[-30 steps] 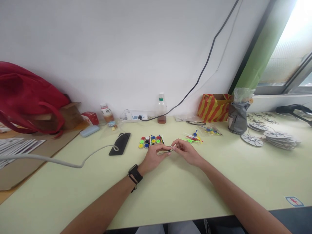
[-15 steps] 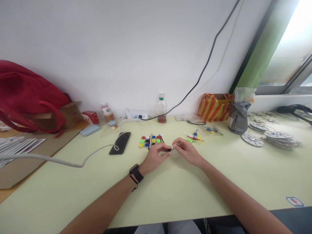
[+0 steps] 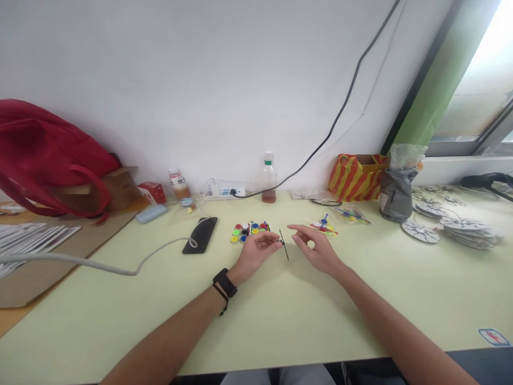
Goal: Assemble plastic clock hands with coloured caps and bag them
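Note:
My left hand (image 3: 257,252), with a black watch on its wrist, pinches a thin black stick-like piece (image 3: 284,245) by its small hub; the stick stands nearly upright above the pale green table (image 3: 280,315). My right hand (image 3: 317,248) hovers just to the right of the stick, fingers apart and holding nothing. Just beyond my left hand lies a cluster of small coloured round pieces (image 3: 249,231). Several coloured stick pieces (image 3: 323,226) lie beyond my right hand.
A black phone (image 3: 200,235) on a white cable lies to the left. A bottle (image 3: 268,178), power strip (image 3: 225,190), striped bag (image 3: 358,176) and grey bag (image 3: 396,193) line the wall. Patterned discs (image 3: 452,229) are stacked at right, a red bag (image 3: 48,158) at left.
My right hand has let go of the black piece and opened, drawing slightly right. My left hand has turned the stick from lying level to nearly upright.

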A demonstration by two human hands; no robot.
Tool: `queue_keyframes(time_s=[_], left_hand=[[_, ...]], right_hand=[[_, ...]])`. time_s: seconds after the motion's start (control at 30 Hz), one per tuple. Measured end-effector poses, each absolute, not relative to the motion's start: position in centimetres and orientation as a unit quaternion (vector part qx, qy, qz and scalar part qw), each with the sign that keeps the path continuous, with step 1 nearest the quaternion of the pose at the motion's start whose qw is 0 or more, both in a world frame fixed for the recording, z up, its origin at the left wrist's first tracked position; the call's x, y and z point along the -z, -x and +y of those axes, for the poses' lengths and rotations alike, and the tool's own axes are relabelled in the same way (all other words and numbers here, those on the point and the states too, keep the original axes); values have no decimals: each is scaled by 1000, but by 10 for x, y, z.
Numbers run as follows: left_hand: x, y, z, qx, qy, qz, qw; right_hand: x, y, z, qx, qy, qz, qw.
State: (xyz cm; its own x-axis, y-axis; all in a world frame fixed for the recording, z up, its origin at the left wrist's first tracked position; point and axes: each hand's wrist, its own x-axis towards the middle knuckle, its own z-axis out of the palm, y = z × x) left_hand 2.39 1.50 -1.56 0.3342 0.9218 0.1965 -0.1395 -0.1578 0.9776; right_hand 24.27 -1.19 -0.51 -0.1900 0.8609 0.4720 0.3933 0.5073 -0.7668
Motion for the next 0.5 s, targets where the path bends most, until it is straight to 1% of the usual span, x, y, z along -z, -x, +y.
queue_keyframes(time_s=[0.17, 0.27, 0.33, 0.5], left_hand=[[12, -24, 14, -477, -580, 329, 572], [13, -25, 14, -482, -574, 330, 574], [13, -25, 14, -484, -573, 330, 574], [12, -27, 11, -486, -585, 331, 559]], right_hand=[[5, -238, -15, -304, 424, -714, 467], [5, -238, -12, -389, 425, -707, 411], [3, -238, -11, -425, 419, -702, 389], [-8, -234, -15, -449, 410, -671, 425]])
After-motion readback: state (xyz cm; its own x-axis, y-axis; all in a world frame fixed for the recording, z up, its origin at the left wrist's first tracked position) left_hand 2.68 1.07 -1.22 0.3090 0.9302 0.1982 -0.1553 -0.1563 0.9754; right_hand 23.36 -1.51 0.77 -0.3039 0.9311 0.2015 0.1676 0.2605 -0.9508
